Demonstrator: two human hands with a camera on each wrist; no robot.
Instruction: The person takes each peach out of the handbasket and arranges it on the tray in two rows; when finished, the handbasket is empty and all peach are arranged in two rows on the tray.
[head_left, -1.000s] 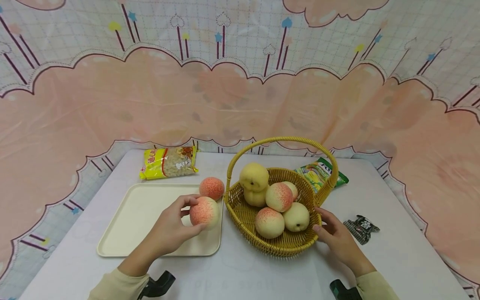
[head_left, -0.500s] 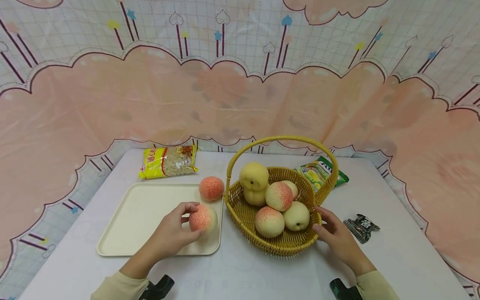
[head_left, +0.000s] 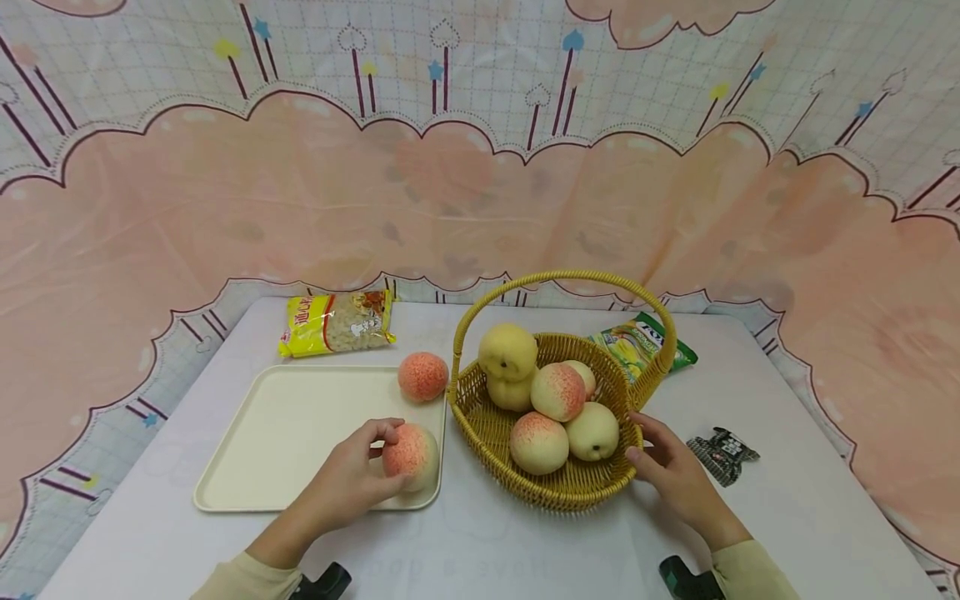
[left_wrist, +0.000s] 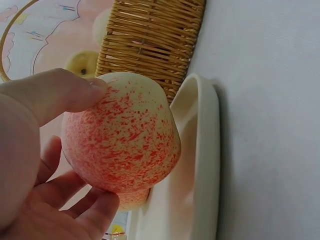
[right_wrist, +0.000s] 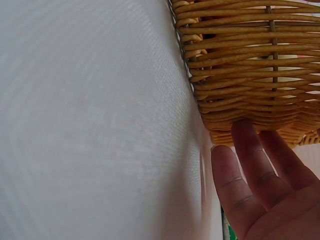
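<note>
My left hand (head_left: 347,473) holds a pink-and-cream peach (head_left: 411,458) between thumb and fingers at the near right corner of a cream tray (head_left: 300,433). In the left wrist view the peach sits low inside the tray's rim; whether it touches the tray I cannot tell. A redder peach (head_left: 422,377) lies at the tray's far right corner. To the right stands a yellow wicker basket (head_left: 480,433) with several peaches and pears in it. My right hand (head_left: 678,475) grips the basket's right rim, its fingers against the outer wicker in the right wrist view.
A yellow food packet (head_left: 337,323) lies behind the tray. Behind the basket's right side is a green snack bag (head_left: 630,346), partly hidden. A small dark wrapper (head_left: 723,457) lies right of my right hand. The basket's tall handle (head_left: 562,277) arches above the fruit.
My left hand has lowered the peach and brought it nearer the tray's front right corner, away from the redder peach. My right hand and the basket stay put.
</note>
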